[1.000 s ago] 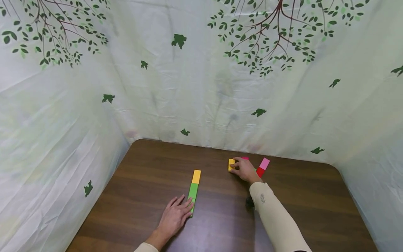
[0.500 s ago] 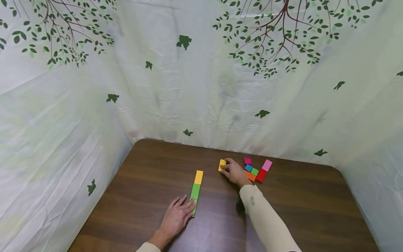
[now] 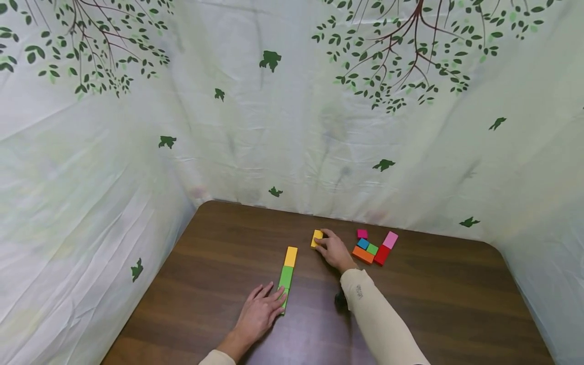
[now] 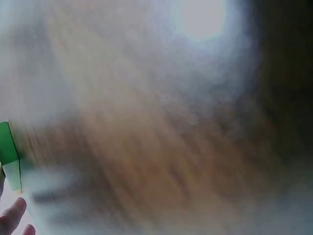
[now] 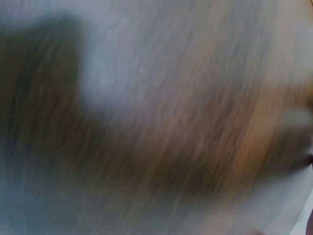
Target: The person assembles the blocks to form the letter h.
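Note:
In the head view my left hand [image 3: 259, 312] lies with spread, fairly straight fingers, its fingertips on the nearer green block [image 3: 285, 304]. Beyond that block a second green block [image 3: 286, 277] and a yellow block [image 3: 291, 256] continue the same straight row. Farther back, my right hand [image 3: 335, 251] pinches another yellow block [image 3: 316, 239] between thumb and fingers, a little to the right of the row's far end. The left wrist view catches a green block [image 4: 7, 144] and some fingertips at its left edge. Most of the right wrist view is blurred tabletop.
To the right of my right hand sits a group of blocks: orange [image 3: 363, 255], blue [image 3: 363, 243], green [image 3: 372, 249], red [image 3: 382, 255], pink [image 3: 390, 240] and magenta [image 3: 362, 233]. A patterned curtain [image 3: 292, 126] hangs along the back edge of the brown table [image 3: 237, 228].
My right hand has moved left with the yellow block, away from the colored group, uncovering the orange, blue and green blocks. My left hand stays on the green block.

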